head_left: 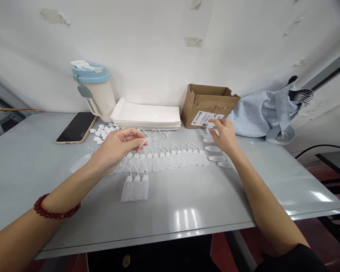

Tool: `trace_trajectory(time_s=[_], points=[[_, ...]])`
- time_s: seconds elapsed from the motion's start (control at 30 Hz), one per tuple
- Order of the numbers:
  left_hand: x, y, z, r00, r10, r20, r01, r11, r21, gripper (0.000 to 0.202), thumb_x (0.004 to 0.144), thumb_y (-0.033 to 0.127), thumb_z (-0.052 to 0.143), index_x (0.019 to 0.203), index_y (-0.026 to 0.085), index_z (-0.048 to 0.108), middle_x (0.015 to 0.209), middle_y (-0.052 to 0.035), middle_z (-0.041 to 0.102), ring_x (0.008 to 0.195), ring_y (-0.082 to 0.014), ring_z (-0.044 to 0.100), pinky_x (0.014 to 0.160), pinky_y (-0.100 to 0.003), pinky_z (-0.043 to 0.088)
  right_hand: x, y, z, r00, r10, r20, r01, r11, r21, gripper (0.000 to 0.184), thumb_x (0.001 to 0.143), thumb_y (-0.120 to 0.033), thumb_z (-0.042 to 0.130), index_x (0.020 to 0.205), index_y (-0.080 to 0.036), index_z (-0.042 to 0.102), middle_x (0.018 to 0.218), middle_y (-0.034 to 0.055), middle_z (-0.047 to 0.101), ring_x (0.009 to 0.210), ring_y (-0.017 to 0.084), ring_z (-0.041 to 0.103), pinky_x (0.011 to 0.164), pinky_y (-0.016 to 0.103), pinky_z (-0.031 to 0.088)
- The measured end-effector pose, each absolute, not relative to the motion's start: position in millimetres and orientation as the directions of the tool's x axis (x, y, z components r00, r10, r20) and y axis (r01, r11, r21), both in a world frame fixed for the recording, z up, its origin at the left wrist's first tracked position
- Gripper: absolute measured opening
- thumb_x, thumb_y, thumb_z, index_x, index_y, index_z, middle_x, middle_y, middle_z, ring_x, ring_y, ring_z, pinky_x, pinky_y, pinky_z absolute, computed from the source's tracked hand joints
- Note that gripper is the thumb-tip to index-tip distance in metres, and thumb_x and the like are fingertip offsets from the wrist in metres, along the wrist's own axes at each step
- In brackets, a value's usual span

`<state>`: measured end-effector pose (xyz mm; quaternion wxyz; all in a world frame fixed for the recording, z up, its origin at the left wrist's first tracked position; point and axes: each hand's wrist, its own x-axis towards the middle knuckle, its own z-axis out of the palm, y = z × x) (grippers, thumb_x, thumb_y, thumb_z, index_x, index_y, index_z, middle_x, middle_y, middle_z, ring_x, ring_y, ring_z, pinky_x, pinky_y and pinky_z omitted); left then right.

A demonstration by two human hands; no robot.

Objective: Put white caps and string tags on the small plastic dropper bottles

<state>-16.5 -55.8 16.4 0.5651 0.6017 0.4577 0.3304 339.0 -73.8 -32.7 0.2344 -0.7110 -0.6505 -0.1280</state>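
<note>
A thin bent tube (144, 142) is pinched between the thumb and forefinger of the left hand (120, 145), above the left part of a long row of bottles (170, 160); whether it joins a bottle below is unclear. The left forearm slants in from the lower left, a red bracelet (56, 209) at its wrist. Three tubed bottles (136, 189) lie side by side nearer the person.

The right arm stretches forward, its hand (226, 136) palm down by a column of loose bottles (214, 149), thumb and forefinger parted around something translucent; whether they grip it I cannot tell.

Behind the row lie loose tubes (162, 133) and white caps (104, 130), with a phone (77, 128), a cup (102, 94), a white stack (149, 116), a cardboard box (214, 104) and a blue bag (256, 113) farther out. The grey table (201, 200) is glossy, catching light streaks. Beyond it stands a white wall (147, 45) with peeling patches; reddish floor shows below.
</note>
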Motion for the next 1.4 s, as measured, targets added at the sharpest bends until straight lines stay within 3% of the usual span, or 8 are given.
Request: trace_trajectory(time_s=[0.2,0.4,0.5,0.63,0.93,1.03,1.17,1.4], points=[[-14.7,-56.7,13.0,0.403,0.908,-0.112,0.097,0.079,0.992,0.017,0.073,0.03,0.074,0.081,0.018,0.064,0.07,-0.0002,0.062,0.063,-0.0107,0.052,0.066,-0.029,0.042,347.9,-65.8,-45.2,0.17,0.904,0.393,0.968,-0.079,-0.237,0.04,0.087,-0.03,0.047,0.123,-0.023,0.063,0.12,0.0178,0.055,0.112,0.037,0.048,0.089,0.055,0.04],[-12.9,-61.3,11.9,0.452,0.884,-0.12,0.084,0.091,0.992,0.016,0.075,0.031,0.072,0.08,0.017,0.068,0.073,-0.0029,0.064,0.065,-0.0122,0.055,0.065,-0.029,0.045,350.9,-66.3,-38.0,0.215,0.869,0.446,0.945,-0.07,-0.319,0.035,0.086,-0.026,0.044,0.109,-0.016,0.069,0.105,0.0158,0.065,0.1,0.029,0.059,0.089,0.046,0.045],[-11.1,-64.6,11.1,0.472,0.874,-0.12,0.061,0.103,0.993,0.017,0.074,0.032,0.073,0.08,0.016,0.069,0.073,-0.0024,0.064,0.065,-0.0117,0.055,0.067,-0.03,0.047,337.0,-73.1,-27.1,0.286,0.823,0.49,0.885,-0.031,-0.465,0.033,0.084,-0.026,0.046,0.109,-0.018,0.066,0.099,0.0119,0.067,0.087,0.024,0.062,0.077,0.039,0.05],[-6.3,-71.7,10.5,0.499,0.857,-0.131,0.037,0.129,0.991,0.017,0.074,0.033,0.074,0.08,0.017,0.072,0.074,-0.0026,0.066,0.066,-0.0119,0.057,0.07,-0.03,0.05,294.7,-89.0,-13.1,0.261,0.855,0.448,0.702,0.15,-0.696,0.034,0.078,-0.028,0.058,0.111,-0.021,0.062,0.086,0.0048,0.066,0.079,0.019,0.062,0.072,0.033,0.051],[0.0,-83.5,7.7,0.488,0.866,-0.112,-0.06,0.162,0.985,0.012,0.074,0.029,0.074,0.079,0.019,0.074,0.078,-0.0016,0.068,0.069,-0.0114,0.059,0.073,-0.029,0.051,216.2,-125.4,-5.0,-0.011,0.888,0.459,0.708,0.331,-0.624,0.016,0.082,-0.027,0.065,0.097,-0.023,0.069,0.08,0.0017,0.066,0.073,0.017,0.058,0.074,0.032,0.048],[0.6,-82.9,7.5,0.449,0.887,-0.102,-0.087,0.157,0.984,0.012,0.075,0.029,0.073,0.078,0.018,0.073,0.077,-0.002,0.068,0.069,-0.0117,0.058,0.074,-0.03,0.05,211.4,-131.4,-2.5,0.042,0.896,0.442,0.612,0.326,-0.72,0.016,0.082,-0.028,0.067,0.097,-0.024,0.068,0.087,0.0022,0.068,0.078,0.017,0.06,0.077,0.033,0.049],[1.9,-81.8,7.0,0.448,0.886,-0.121,-0.127,0.197,0.972,0.012,0.075,0.029,0.074,0.078,0.017,0.073,0.079,-0.0029,0.068,0.074,-0.0124,0.059,0.076,-0.03,0.05,208.0,-135.0,-1.4,0.07,0.936,0.345,0.346,0.302,-0.888,0.017,0.08,-0.027,0.068,0.097,-0.023,0.064,0.094,0.0026,0.067,0.084,0.017,0.061,0.08,0.034,0.05],[2.4,-83.9,6.4,0.468,0.866,-0.176,-0.17,0.284,0.943,0.012,0.075,0.028,0.075,0.079,0.017,0.073,0.077,-0.0015,0.067,0.075,-0.0104,0.06,0.077,-0.025,0.05,201.0,-137.9,-5.0,0.01,0.955,0.297,0.255,0.285,-0.924,0.018,0.076,-0.023,0.072,0.091,-0.022,0.065,0.087,0.0019,0.066,0.081,0.017,0.059,0.078,0.035,0.049]])
